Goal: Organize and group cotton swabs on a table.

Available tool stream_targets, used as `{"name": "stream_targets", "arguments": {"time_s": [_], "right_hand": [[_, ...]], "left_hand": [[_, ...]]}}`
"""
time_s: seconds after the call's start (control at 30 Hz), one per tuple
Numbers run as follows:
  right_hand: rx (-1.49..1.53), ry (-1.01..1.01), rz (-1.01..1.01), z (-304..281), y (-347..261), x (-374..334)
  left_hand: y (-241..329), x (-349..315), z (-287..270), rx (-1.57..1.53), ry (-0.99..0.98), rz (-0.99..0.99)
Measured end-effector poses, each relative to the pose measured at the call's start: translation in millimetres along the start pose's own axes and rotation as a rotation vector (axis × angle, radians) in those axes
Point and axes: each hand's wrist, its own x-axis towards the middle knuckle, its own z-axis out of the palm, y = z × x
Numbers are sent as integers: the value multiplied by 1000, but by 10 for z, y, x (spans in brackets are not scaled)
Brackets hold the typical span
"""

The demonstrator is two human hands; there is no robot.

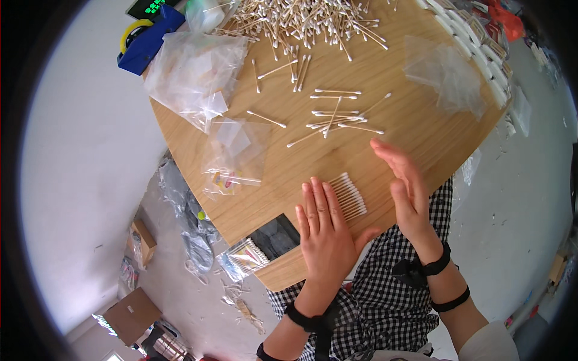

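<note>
A person's flat left hand point(323, 227) and edge-on right hand point(404, 183), fingers together and gripping nothing, square a neat row of cotton swabs point(350, 195) at the wooden counter's point(415, 138) near edge, apparently mid-alignment.

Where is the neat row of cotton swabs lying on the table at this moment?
In the head view, the row of cotton swabs lies on the wooden table near its front edge, between the flat left hand and the raised right hand.
</note>
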Motion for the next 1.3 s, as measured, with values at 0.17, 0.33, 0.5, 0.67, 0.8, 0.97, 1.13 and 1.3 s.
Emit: {"name": "stream_targets", "arguments": {"time_s": [0.17, 0.33, 0.5, 0.67, 0.8, 0.97, 1.13, 1.3], "right_hand": [[-233, -31, -32, -95, -3, -46], [-480, -139, -239, -111, 31, -90], [-517, -161, -258, -72, 40, -87], [-523, -172, -251, -66, 59, -94], [-533, -209, -261, -71, 39, -72], [-515, -198, -240, -80, 30, -80], [-545, -168, -185, -46, 24, -93], [-561, -201, -220, -71, 39, -85]], "left_hand": [[-23, 27, 72, 23, 81, 16], [-20, 23, 91, 17, 115, 33], [-32, 22, 98, 16, 117, 33], [-32, 25, 105, 8, 122, 34], [-31, 30, 105, 3, 125, 32], [-22, 33, 85, -5, 127, 27], [-32, 25, 111, 2, 121, 29], [-32, 23, 105, -4, 127, 26]]}}
